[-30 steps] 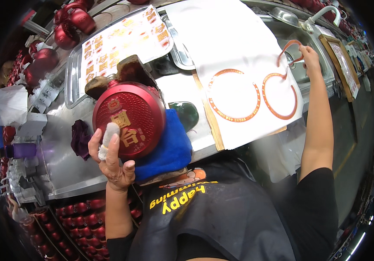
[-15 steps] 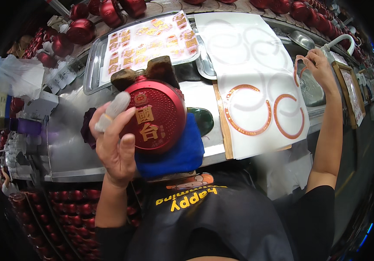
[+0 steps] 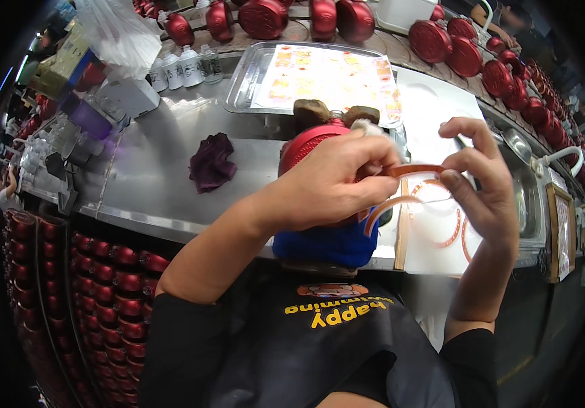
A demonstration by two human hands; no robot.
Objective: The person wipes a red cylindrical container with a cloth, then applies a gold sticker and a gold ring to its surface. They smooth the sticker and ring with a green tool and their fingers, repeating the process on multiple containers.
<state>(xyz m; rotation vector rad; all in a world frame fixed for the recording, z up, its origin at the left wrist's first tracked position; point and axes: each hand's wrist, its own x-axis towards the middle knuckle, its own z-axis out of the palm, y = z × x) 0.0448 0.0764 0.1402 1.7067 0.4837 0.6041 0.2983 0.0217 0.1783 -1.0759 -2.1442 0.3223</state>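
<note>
A curved orange-red decal strip (image 3: 415, 168) is stretched between my two hands above the work. My left hand (image 3: 320, 180) pinches one part of it, with a whitish, soft-looking piece (image 3: 367, 128) also in its fingers. The thumb and a finger of my right hand (image 3: 486, 183) are closed on the other side of the strip, the remaining fingers raised. Beneath my left hand a round red bottle (image 3: 304, 146) rests between two dark padded supports (image 3: 311, 113), mostly hidden by the hand. A blue cloth (image 3: 326, 246) lies on the near side of the bottle.
A white sheet with more curved decals (image 3: 428, 255) lies at right, near a sink (image 3: 530, 211). Behind the bottle is a metal tray (image 3: 241, 85) with a decal sheet. A purple cloth (image 3: 212, 162) lies on the steel counter at left. Red bottles (image 3: 263, 18) line the back.
My right hand has come in from the far right with the strip, and my left hand has moved across the bottle and taken hold of it too. The view has turned.
</note>
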